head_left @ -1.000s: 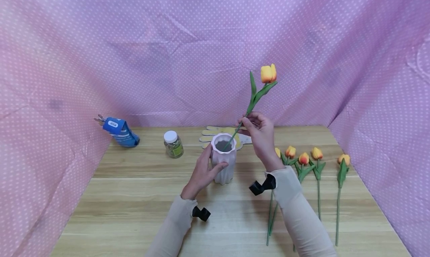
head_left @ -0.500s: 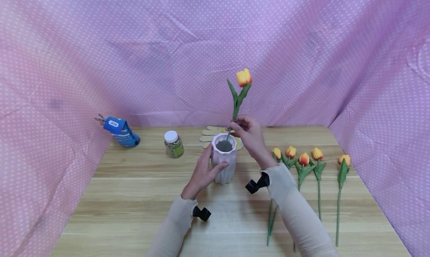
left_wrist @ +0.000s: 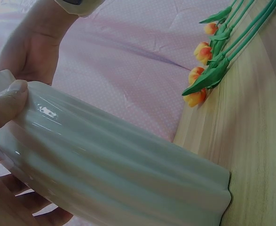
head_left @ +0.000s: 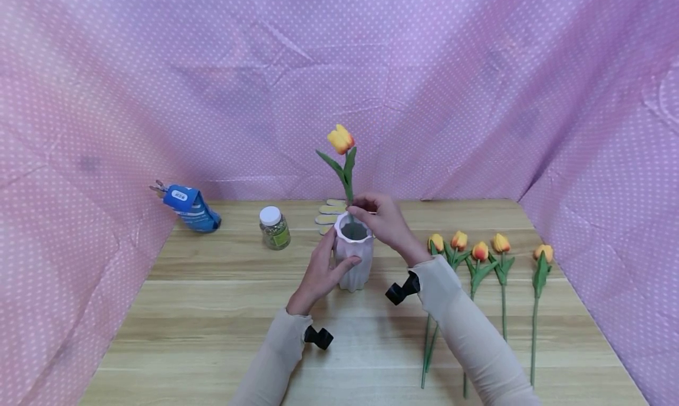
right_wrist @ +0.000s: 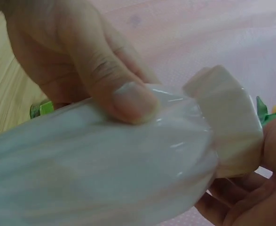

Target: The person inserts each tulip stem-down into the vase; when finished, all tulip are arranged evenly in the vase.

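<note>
A white fluted vase stands upright on the table, its scalloped mouth facing up. My left hand holds it from the left, thumb across the front and fingers round the far side, as the left wrist view confirms. Just above the rim, my right hand pinches the stem of a yellow-orange tulip between thumb and fingers. The tulip's lower stem is inside the vase, while its bloom and green leaves rise above the hand. In the right wrist view the vase hides most of the stem.
Several more tulips lie on the right of the wooden table. Behind the vase is a yellow-and-white glove, partly covered. A lidded jar and a blue pouch with tool tips stand toward the back left.
My right hand has moved left and down with the tulip, bringing its stem from a rightward slant to a slight leftward lean, lower in the vase. The left hand and vase have stayed put.
</note>
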`<state>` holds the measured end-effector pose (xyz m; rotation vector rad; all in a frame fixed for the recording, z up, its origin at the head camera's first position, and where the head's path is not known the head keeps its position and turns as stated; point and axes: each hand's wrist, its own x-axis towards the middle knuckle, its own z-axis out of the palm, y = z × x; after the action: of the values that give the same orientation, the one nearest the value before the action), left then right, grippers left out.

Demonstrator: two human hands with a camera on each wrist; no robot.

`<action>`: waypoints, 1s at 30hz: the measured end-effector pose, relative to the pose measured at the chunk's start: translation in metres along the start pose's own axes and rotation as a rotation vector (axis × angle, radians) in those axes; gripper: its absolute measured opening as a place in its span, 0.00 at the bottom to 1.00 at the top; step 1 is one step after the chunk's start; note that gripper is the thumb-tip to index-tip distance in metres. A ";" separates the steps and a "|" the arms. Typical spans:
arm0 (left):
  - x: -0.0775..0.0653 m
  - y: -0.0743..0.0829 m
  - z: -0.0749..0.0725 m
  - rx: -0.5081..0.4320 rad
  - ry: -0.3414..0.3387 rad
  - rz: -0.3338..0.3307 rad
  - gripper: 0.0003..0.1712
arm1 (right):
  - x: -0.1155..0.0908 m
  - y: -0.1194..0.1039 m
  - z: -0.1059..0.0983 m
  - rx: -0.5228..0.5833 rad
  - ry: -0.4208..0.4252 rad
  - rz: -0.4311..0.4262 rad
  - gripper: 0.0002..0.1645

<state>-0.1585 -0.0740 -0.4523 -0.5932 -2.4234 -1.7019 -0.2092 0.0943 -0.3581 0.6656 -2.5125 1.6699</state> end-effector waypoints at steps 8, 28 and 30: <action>0.000 0.000 0.000 0.004 0.011 0.024 0.46 | 0.001 -0.003 0.003 -0.111 -0.105 -0.047 0.13; 0.001 0.001 -0.001 0.003 -0.002 0.044 0.46 | -0.001 -0.003 -0.006 -0.135 -0.177 -0.037 0.24; 0.001 0.000 -0.001 -0.001 -0.003 0.037 0.46 | -0.002 -0.002 -0.009 -0.112 -0.182 -0.021 0.26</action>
<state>-0.1590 -0.0750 -0.4513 -0.6380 -2.3984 -1.6889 -0.2084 0.1023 -0.3536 0.8667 -2.6861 1.5121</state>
